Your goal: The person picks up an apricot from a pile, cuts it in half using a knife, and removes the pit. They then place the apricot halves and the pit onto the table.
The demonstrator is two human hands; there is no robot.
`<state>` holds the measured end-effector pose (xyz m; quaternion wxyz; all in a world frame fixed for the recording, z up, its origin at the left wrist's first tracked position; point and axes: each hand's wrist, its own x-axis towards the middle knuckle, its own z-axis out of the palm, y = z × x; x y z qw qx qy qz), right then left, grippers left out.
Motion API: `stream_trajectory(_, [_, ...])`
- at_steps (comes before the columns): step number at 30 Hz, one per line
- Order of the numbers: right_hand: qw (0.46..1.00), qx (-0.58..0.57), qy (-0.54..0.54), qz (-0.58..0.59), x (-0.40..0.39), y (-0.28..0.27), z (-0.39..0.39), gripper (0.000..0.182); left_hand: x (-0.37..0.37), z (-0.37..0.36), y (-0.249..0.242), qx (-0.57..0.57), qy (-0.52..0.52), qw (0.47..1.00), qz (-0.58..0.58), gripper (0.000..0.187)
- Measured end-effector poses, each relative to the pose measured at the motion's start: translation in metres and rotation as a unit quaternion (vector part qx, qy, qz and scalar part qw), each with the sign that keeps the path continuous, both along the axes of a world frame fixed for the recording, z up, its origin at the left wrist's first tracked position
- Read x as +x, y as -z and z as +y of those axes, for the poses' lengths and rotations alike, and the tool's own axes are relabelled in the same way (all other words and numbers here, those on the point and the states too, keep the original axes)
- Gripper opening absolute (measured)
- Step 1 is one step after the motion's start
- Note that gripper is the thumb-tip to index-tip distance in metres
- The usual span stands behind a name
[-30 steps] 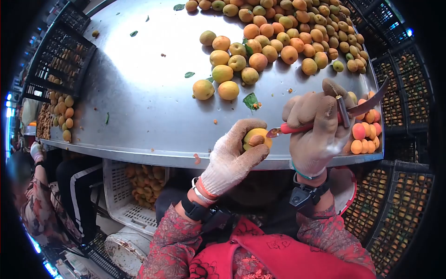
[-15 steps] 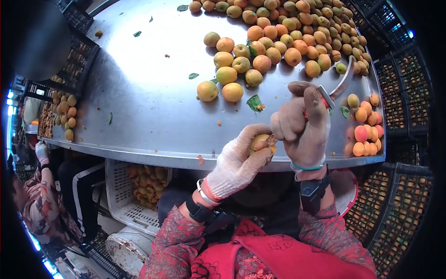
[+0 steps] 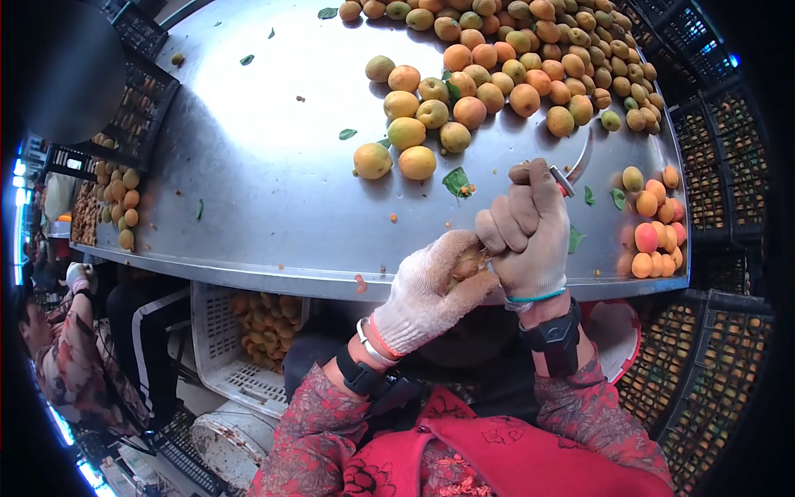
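Observation:
My left hand [image 3: 435,290], in a soiled white glove, is closed around an apricot [image 3: 469,267] over the table's front edge. Pressed against that fruit are the fingertips of my right hand [image 3: 526,228], also gloved. The same hand is closed on a curved knife [image 3: 582,162], whose blade points up and away over the metal table [image 3: 273,199]. Most of the knife's handle is hidden by the fingers. A green leaf [image 3: 455,182] lies beyond my hands, near loose apricots [image 3: 416,163].
A large apricot pile [image 3: 538,58] covers the back right; a smaller group [image 3: 660,224] sits at the right edge. Below stand a white crate [image 3: 217,348] and a white bucket [image 3: 228,443]. Black crates [image 3: 716,364] line the right. At the left sits another person [image 3: 79,356].
My right hand has tilted and moved slightly left and down, with the knife lower. My left hand has turned and shifted right, covering more of the apricot. The other person's hand has risen.

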<state>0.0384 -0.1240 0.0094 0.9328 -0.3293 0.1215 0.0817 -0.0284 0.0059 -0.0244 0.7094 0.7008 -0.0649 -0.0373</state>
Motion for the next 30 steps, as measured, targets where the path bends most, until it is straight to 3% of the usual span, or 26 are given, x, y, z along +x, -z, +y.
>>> stream_trajectory(7, [0.997, 0.066, -0.033, 0.036, 0.001, 0.018, -0.003, 0.030, 0.000, 0.005, -0.007, 0.104, -0.001, 0.993, -0.049, 0.037])
stream_trajectory(9, [0.974, 0.163, -0.109, 0.117, 0.003, 0.024, -0.006, 0.029, 0.002, 0.003, -0.002, 0.137, -0.011, 0.985, -0.102, 0.038])
stream_trajectory(10, [0.985, 0.086, -0.064, 0.135, 0.003, 0.023, -0.001, 0.027, 0.002, 0.004, 0.003, 0.155, -0.010, 0.978, -0.136, 0.038])
stream_trajectory(11, [0.954, 0.230, -0.126, 0.147, 0.005, 0.035, -0.008, 0.032, 0.000, 0.003, 0.006, 0.116, -0.008, 0.987, -0.110, 0.037])
stream_trajectory(12, [0.974, 0.154, -0.089, 0.140, 0.000, 0.019, -0.004, 0.029, -0.002, 0.003, 0.009, 0.081, -0.005, 0.994, -0.079, 0.037])
stream_trajectory(15, [0.982, 0.145, -0.047, 0.112, 0.004, 0.013, -0.003, 0.032, -0.001, 0.006, -0.002, 0.109, 0.005, 0.991, -0.078, 0.035])
stream_trajectory(17, [0.987, 0.150, -0.044, 0.045, 0.006, 0.014, -0.008, 0.035, -0.002, 0.007, -0.008, 0.007, 0.007, 0.993, 0.114, 0.030])
stream_trajectory(18, [0.987, 0.150, -0.041, 0.042, 0.008, 0.008, -0.013, 0.035, -0.001, 0.009, -0.014, 0.007, 0.010, 0.994, 0.113, 0.030])
stream_trajectory(20, [0.996, -0.005, -0.083, -0.035, 0.008, -0.008, -0.024, 0.036, 0.006, 0.016, -0.026, -0.089, 0.018, 0.976, 0.200, 0.030])
stream_trajectory(21, [0.983, -0.125, -0.100, -0.091, 0.006, -0.010, -0.030, 0.030, 0.009, 0.020, -0.024, -0.069, 0.043, 0.980, 0.182, 0.039])
stream_trajectory(22, [0.982, -0.116, -0.115, -0.090, 0.004, -0.013, -0.033, 0.030, 0.011, 0.019, -0.018, -0.065, 0.026, 0.980, 0.185, 0.039])
stream_trajectory(24, [0.891, -0.351, -0.221, -0.184, 0.002, -0.012, -0.028, 0.026, 0.015, 0.020, 0.000, -0.046, 0.038, 0.980, 0.189, 0.044])
stream_trajectory(26, [0.763, -0.489, -0.203, -0.370, 0.006, 0.003, -0.028, 0.032, 0.019, 0.020, 0.001, 0.136, 0.063, 0.988, 0.034, 0.048])
stream_trajectory(28, [0.693, -0.538, -0.250, -0.409, 0.007, -0.012, -0.032, 0.036, 0.018, 0.018, -0.003, -0.108, 0.052, 0.982, 0.146, 0.047])
stream_trajectory(29, [0.693, -0.527, -0.256, -0.420, 0.007, -0.011, -0.030, 0.036, 0.017, 0.023, -0.018, -0.105, 0.078, 0.967, 0.219, 0.046])
stream_trajectory(30, [0.701, -0.530, -0.250, -0.406, 0.004, -0.009, -0.029, 0.034, 0.019, 0.019, 0.004, -0.111, 0.075, 0.969, 0.208, 0.043])
